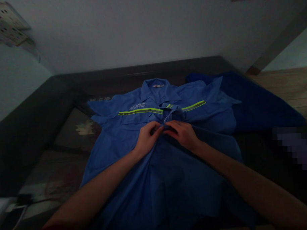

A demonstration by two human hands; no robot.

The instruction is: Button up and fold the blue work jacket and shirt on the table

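A blue short-sleeved work shirt lies spread front side up, collar away from me, with yellow-and-grey reflective strips across the chest and pale letters on one side. At the middle of its front opening, my left hand pinches the fabric edge between thumb and fingers. Close beside it, my right hand grips the other edge of the front, the fingertips of both hands nearly meeting. Whatever small part sits between the fingertips is hidden. Above the hands the front is bunched and partly folded over.
Darker blue folded cloth lies at the right, partly under the shirt's sleeve. The dark table has a raised rim against the wall. Power sockets hang at upper left. A cable and a white object sit at lower left.
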